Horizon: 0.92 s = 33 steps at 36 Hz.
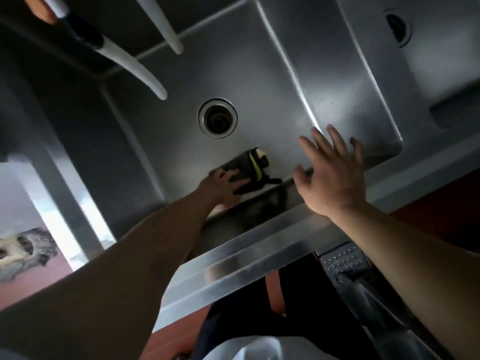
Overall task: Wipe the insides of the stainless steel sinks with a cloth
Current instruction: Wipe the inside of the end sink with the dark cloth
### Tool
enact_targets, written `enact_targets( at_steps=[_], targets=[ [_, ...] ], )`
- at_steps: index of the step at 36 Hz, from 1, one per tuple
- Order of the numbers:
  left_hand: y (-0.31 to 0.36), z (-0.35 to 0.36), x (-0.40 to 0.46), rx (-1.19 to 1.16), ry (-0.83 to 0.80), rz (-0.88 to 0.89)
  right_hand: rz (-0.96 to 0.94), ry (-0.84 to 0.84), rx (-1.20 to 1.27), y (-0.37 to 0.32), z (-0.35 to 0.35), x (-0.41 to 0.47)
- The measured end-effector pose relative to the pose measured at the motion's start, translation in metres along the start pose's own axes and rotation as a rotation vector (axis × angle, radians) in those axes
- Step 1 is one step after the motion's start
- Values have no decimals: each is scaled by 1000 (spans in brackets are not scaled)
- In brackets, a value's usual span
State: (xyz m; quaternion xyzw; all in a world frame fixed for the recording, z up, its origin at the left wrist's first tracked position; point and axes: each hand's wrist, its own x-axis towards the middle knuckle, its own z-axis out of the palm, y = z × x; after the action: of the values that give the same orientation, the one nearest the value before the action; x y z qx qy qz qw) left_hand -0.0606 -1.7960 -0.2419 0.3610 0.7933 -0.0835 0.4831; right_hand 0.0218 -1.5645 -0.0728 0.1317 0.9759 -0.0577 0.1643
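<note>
I am pressing the cloth (244, 168) against the sink's (337, 81) near wall, left hand (223, 187) flat-fingered.
Right hand (335, 172) is hovering spread; cloth may slip toward the drain (218, 118).

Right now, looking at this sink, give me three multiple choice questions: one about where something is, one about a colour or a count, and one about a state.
1. Where does the cloth lie?
A. On the sink floor by the near wall, just this side of the drain
B. Draped over a white spout
C. On the floor outside the sink

2. How many white spouts hang over the basin?
A. One
B. Two
C. Four

3. What is the right hand doing?
A. Gripping the cloth
B. Closed in a fist
C. Spread open, holding nothing

Answers:
1. A, the dark cloth with a yellow-green stripe sits between drain and near wall, under the left hand.
2. B, the longer spout and the shorter spout both show.
3. C, its fingers are splayed above the sink's front rim.
</note>
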Motion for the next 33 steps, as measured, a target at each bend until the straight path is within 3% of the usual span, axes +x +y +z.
enact_targets(
  at_steps=[4,11,15,22,27,30,33],
  targets=[
    [-41,2,-19,-192,79,-220,-38,-5,-21,-3,-1,0],
    [-53,-51,17,-692,255,-608,-7,25,22,-3,2,1],
    [-39,-62,21,-684,258,-693,-15,49,31,-3,3,1],
    [0,-47,23,-399,238,-479,-17,30,44,-5,0,0],
    [28,-48,33,-125,176,-116,-13,20,51,-7,-3,1],
    [32,-47,36,-91,137,0,-11,24,52,-7,-3,0],
    [23,-35,26,-194,89,6,-18,41,55,-6,-1,1]
  ],
)
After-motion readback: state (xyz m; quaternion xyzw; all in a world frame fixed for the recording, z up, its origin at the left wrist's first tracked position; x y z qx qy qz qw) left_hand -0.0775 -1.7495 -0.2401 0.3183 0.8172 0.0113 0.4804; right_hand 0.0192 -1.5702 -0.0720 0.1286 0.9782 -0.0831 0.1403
